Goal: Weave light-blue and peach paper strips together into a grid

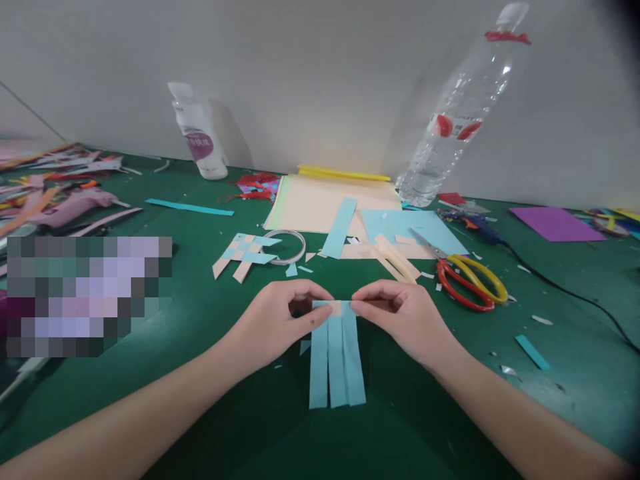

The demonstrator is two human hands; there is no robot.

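Note:
Between my two hands hangs a light blue paper piece (336, 367) cut into three strips, with a beige paper strip (337, 308) across its top edge. My left hand (285, 313) pinches the top left corner between thumb and fingers. At the top right corner, my right hand (397, 313) pinches the paper and the beige strip in the same way. Left of centre, a woven blue and beige paper piece (245, 249) lies partly on a roll of tape (293, 247). Scissors (467, 280) with red and yellow handles lie to the right, blades on blue paper.
Beige sheets (310, 200), a light blue sheet (425, 230) and a loose blue strip (341, 227) lie ahead. A clear bottle (455, 107) and a white bottle (197, 133) stand by the wall. Left are a pink glue gun (75, 203) and strips; right, a purple sheet (556, 223) and cable (565, 287).

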